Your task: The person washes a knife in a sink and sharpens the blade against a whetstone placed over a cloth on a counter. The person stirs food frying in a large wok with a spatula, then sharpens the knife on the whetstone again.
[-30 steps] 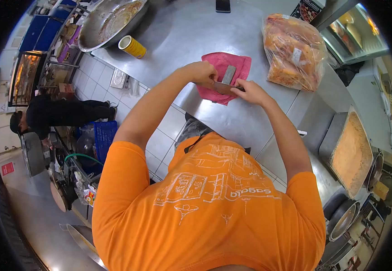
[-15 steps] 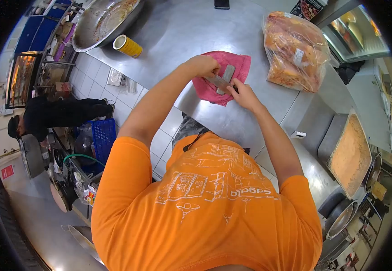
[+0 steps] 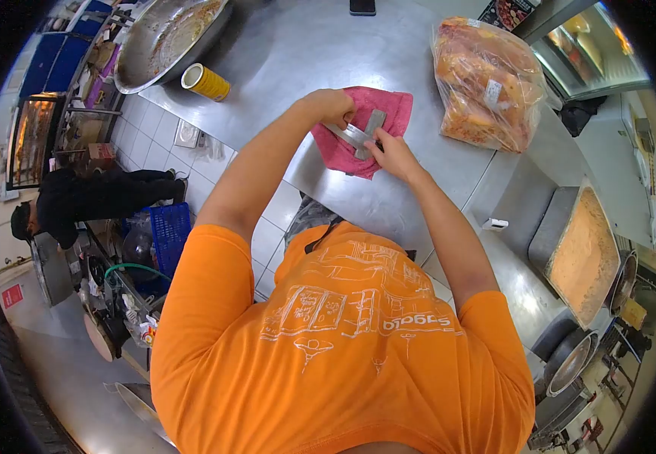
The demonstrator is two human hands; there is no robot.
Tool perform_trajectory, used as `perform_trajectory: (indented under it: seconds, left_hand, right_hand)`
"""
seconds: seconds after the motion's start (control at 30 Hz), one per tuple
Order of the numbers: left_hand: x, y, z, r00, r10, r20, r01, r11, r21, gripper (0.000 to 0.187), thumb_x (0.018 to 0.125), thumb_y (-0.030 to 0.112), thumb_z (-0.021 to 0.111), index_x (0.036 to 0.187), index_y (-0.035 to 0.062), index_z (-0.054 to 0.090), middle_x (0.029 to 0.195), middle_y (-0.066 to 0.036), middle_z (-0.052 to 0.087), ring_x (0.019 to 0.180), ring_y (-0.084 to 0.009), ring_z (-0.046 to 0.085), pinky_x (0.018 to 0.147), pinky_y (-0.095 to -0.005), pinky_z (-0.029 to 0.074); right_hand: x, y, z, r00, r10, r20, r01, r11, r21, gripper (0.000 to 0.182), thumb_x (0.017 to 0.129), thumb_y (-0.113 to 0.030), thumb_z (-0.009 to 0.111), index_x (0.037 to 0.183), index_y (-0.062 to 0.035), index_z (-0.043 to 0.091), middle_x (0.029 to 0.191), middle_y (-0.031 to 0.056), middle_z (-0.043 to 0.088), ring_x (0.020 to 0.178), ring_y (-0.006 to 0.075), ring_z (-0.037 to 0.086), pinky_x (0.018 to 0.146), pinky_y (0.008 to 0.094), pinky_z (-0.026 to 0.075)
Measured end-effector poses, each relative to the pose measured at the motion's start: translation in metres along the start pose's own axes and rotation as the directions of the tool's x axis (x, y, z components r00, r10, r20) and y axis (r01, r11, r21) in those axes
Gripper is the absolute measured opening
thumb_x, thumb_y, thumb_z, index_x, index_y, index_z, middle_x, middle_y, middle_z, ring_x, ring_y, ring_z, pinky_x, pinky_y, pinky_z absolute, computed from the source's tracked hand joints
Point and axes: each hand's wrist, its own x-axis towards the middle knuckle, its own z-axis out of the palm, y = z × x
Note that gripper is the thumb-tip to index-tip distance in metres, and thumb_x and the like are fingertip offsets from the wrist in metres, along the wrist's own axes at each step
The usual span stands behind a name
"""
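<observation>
A grey sharpening stone (image 3: 375, 121) lies on a folded pink-red cloth (image 3: 397, 108) near the edge of the steel table. Across the stone rests a knife (image 3: 355, 136), its wide shiny blade lying nearly flat. My left hand (image 3: 331, 107) is closed at the blade's left end, fingertips against the metal. At the other end my right hand (image 3: 394, 157) grips the knife, thumb and fingers closed around a dark part that is mostly hidden.
Bagged raw meat (image 3: 486, 87) sits right on the steel table (image 3: 305, 53). A yellow can (image 3: 207, 82), a large metal pan (image 3: 169, 41) and a phone (image 3: 362, 7) are also there. An orange-filled tray (image 3: 585, 257) stands at right. A person in black (image 3: 101, 198) bends at far left.
The knife has shifted slightly left across the stone, and both hands have moved with it. The whole view has also drifted a little.
</observation>
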Motion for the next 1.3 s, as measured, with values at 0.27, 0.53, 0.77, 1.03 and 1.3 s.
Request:
perform_trajectory:
  seconds: [0.27,0.53,0.77,1.03,1.3]
  left_hand:
    - [0.017,0.03,-0.002,0.999,0.038,0.009,-0.039,0.995,0.094,0.022,0.079,0.024,0.082,0.098,0.0152,0.076,0.095,-0.006,0.077,0.091,-0.0286,0.073,0.076,-0.0452,0.058]
    - [0.062,0.046,-0.032,0.997,0.039,-0.065,-0.029,0.989,0.143,0.023,0.08,0.026,0.082,0.102,0.0185,0.077,0.099,-0.006,0.077,0.093,-0.0296,0.074,0.077,-0.0455,0.059]
    - [0.1,0.072,-0.043,0.969,0.191,-0.156,-0.153,0.962,0.225,0.02,0.079,0.026,0.079,0.098,0.0192,0.078,0.095,-0.007,0.077,0.09,-0.0309,0.075,0.076,-0.0461,0.06]
    - [0.034,0.039,-0.067,0.982,0.175,-0.075,-0.153,0.96,0.235,0.019,0.076,0.022,0.078,0.094,0.0152,0.078,0.091,-0.011,0.076,0.086,-0.0343,0.073,0.075,-0.0477,0.059]
    - [0.017,0.035,-0.037,0.997,0.009,0.07,-0.029,0.958,0.287,0.02,0.078,0.019,0.077,0.099,0.0198,0.079,0.093,-0.008,0.077,0.087,-0.03,0.075,0.073,-0.044,0.06]
  right_hand:
    - [-0.016,0.02,-0.017,0.999,-0.026,-0.019,0.025,0.997,-0.075,0.025,0.101,-0.028,0.065,0.105,-0.0048,0.059,0.086,0.0213,0.073,0.081,0.0433,0.072,0.07,0.048,0.055]
    - [-0.003,0.042,-0.061,0.993,-0.002,-0.12,-0.018,0.986,-0.164,0.033,0.102,-0.036,0.061,0.105,-0.0037,0.062,0.09,0.0243,0.071,0.088,0.0464,0.069,0.077,0.0533,0.052]
    - [-0.034,0.038,-0.092,0.96,0.039,-0.278,-0.102,0.971,-0.217,0.026,0.101,-0.03,0.065,0.103,-0.0047,0.057,0.082,0.0242,0.069,0.079,0.0464,0.069,0.07,0.0499,0.053]
    - [-0.013,0.009,-0.042,0.963,-0.054,-0.264,0.063,0.998,0.025,0.03,0.101,-0.032,0.066,0.104,-0.0032,0.059,0.083,0.0249,0.069,0.081,0.0443,0.07,0.069,0.0489,0.052]
    - [-0.014,0.001,0.015,0.973,0.084,-0.216,-0.055,0.989,0.14,0.03,0.099,-0.029,0.067,0.105,-0.0017,0.058,0.087,0.0288,0.07,0.085,0.0522,0.068,0.071,0.0578,0.052]
